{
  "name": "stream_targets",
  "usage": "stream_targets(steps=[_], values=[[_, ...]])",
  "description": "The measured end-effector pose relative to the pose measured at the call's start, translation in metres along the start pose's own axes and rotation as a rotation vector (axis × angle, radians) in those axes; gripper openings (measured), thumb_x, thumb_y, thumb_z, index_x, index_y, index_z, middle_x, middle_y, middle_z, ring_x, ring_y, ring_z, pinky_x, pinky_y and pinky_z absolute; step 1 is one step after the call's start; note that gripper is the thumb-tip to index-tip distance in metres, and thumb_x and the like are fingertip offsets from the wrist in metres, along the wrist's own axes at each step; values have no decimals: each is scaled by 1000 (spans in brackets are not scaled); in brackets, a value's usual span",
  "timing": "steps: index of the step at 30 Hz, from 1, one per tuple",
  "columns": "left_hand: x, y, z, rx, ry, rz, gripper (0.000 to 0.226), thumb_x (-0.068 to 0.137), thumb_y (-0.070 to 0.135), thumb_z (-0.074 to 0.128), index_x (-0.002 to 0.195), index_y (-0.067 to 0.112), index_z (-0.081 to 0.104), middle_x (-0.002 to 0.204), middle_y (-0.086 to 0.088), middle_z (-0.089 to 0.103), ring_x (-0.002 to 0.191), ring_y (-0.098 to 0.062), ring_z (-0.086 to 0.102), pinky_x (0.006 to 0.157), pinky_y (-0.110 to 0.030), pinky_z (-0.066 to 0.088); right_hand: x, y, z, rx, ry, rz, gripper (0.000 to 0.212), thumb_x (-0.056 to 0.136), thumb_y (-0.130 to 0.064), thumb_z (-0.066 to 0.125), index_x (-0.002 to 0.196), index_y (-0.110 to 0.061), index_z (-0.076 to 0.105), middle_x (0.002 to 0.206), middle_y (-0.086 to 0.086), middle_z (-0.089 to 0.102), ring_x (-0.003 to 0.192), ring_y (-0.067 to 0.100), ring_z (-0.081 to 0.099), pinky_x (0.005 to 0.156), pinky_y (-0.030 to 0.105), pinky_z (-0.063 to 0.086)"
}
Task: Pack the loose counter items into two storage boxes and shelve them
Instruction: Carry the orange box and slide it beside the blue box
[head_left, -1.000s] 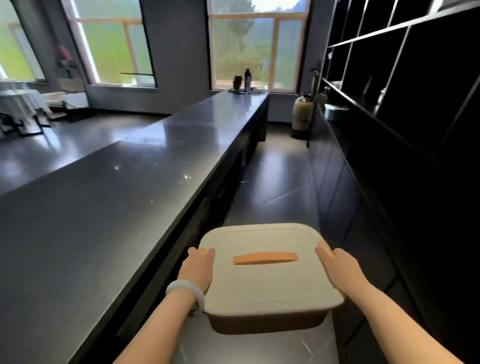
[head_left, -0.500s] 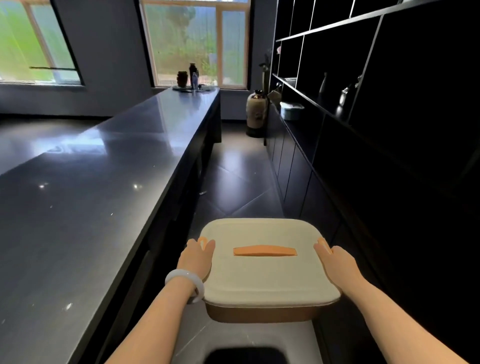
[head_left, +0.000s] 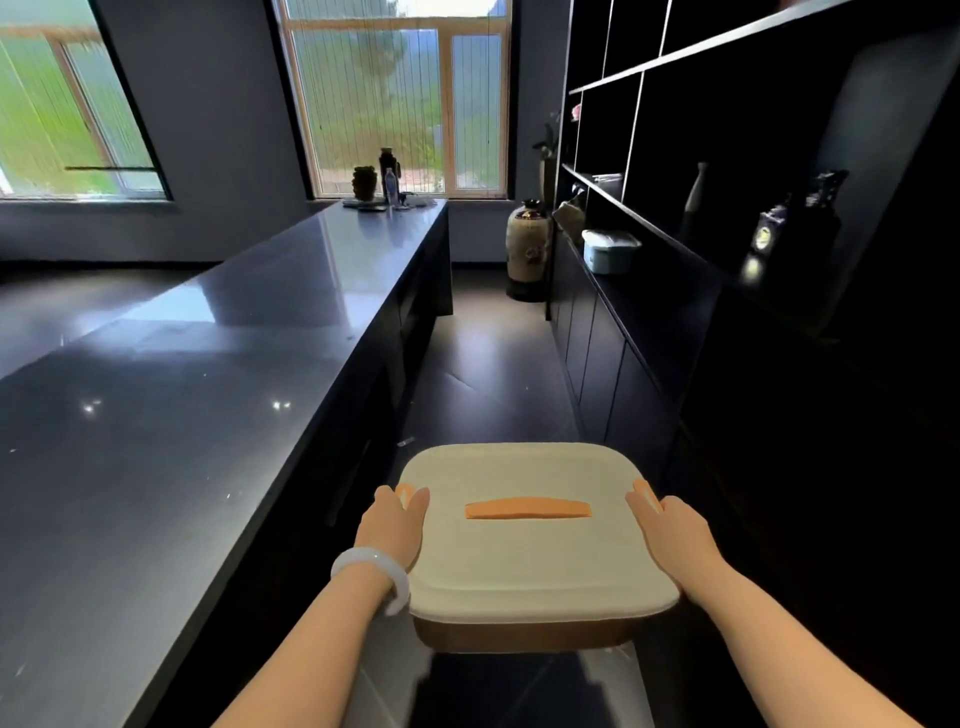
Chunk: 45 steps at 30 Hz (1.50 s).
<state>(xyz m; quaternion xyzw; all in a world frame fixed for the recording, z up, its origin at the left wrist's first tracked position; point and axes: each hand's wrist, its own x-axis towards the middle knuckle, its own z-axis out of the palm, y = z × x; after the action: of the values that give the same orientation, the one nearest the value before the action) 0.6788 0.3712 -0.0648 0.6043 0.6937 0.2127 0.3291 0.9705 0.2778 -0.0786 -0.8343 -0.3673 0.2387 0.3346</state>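
Aisle (head_left: 483, 364): left hand (head_left: 392, 525), right hand (head_left: 670, 530) clasp box (head_left: 530, 561) sides.

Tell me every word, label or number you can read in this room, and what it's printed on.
No text can be read anywhere in this view.
Dark bottle on the right: a pale label, too blurred to read.
Clear bottle at the far end of the counter: label too small to read.
Cream-lidded box carried in front: no writing shows.
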Motion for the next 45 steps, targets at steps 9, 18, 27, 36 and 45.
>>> stream_targets(steps=[9, 18, 27, 36, 45], values=[[235, 87, 30, -28, -17, 21, 48, 100, 45, 43, 123, 2, 45, 113, -17, 61, 95, -33, 58, 73, -35, 40, 226, -90, 46, -42, 17, 23, 47, 95, -50, 46, 90, -5, 56, 83, 9, 61, 73, 24, 57, 57, 32, 40], [480, 185, 54, 44, -100, 109, 47, 101, 46, 41, 116, 1, 45, 114, -17, 60, 105, -36, 58, 76, -36, 40, 423, -173, 90, -60, 110, 121, 45, 97, -46, 46, 91, -3, 55, 80, 6, 56, 67, 18, 51, 51, 29, 33], [680, 320, 132, 57, -150, 219, 46, 101, 42, 43, 118, -1, 47, 119, -20, 59, 111, -36, 56, 75, -34, 35, 643, -208, 83, -4, 195, 161, 46, 96, -46, 48, 91, -1, 57, 81, 9, 59, 68, 21, 54, 53, 31, 36], [833, 462, 216, 69, -224, 227, 46, 101, 41, 45, 122, 1, 45, 127, -21, 58, 118, -36, 54, 76, -32, 30, 841, -231, 42, 35, 227, 193, 43, 96, -46, 49, 91, -3, 56, 78, 7, 59, 65, 18, 56, 49, 26, 37], [970, 593, 319, 129, -423, 398, 46, 101, 44, 44, 123, 3, 45, 126, -20, 58, 115, -36, 54, 76, -33, 35, 974, -221, 21, 86, 410, 420, 45, 95, -47, 48, 97, -4, 58, 84, 8, 62, 74, 23, 60, 57, 30, 42]])
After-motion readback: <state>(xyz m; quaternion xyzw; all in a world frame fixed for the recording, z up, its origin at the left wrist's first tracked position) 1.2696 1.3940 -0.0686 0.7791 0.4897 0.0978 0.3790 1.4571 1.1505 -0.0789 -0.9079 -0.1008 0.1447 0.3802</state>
